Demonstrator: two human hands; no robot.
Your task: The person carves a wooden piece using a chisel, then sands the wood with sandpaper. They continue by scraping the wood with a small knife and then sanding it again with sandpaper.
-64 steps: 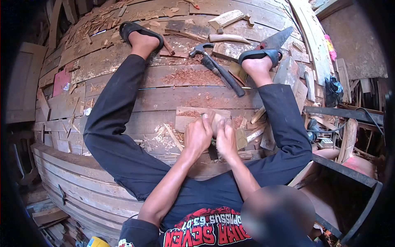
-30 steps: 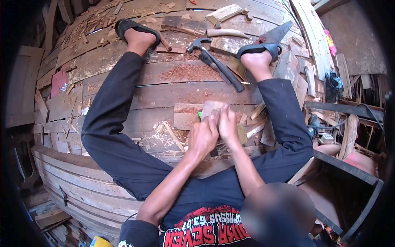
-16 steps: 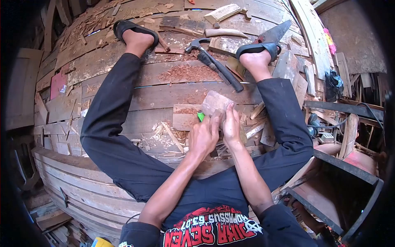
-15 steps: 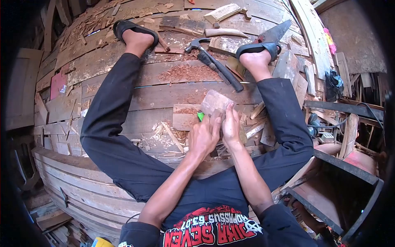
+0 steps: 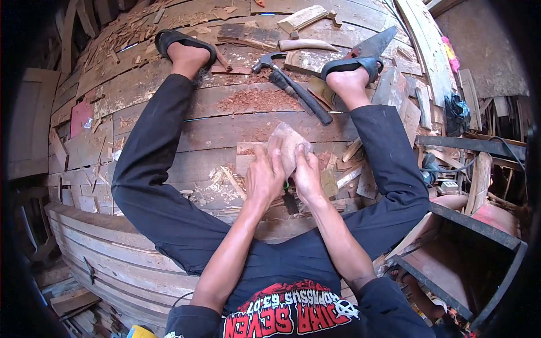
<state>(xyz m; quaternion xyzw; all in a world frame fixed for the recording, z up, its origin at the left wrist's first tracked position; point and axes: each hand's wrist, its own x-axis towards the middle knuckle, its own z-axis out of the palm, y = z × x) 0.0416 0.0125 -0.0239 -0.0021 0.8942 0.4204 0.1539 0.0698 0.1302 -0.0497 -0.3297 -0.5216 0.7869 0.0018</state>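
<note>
Between my two hands is a flat, pale brown wooden block [image 5: 288, 147], tilted with one corner pointing away from me. My left hand [image 5: 264, 179] grips its left side, the fingers pressed along the edge. On the right side, my right hand [image 5: 308, 177] holds the block with thumb and fingers near its edge. Below the block, between the hands, a dark tool with a bit of green [image 5: 289, 198] shows; its upper part is hidden. Beyond the hands, a claw hammer [image 5: 298, 93] lies on the plank floor [image 5: 211, 135] among reddish shavings.
My sandalled feet rest on the floor at both sides. A handsaw [image 5: 378, 45] lies behind the right foot. Wood pieces [image 5: 304, 18] and a curved stick [image 5: 307, 44] lie farther off. Stacked boards [image 5: 112, 242] are at the left, a dark metal frame [image 5: 473, 225] at the right.
The block has turned between my hands, with a corner now pointing away. My left hand has shifted left, and more of the dark tool below shows.
</note>
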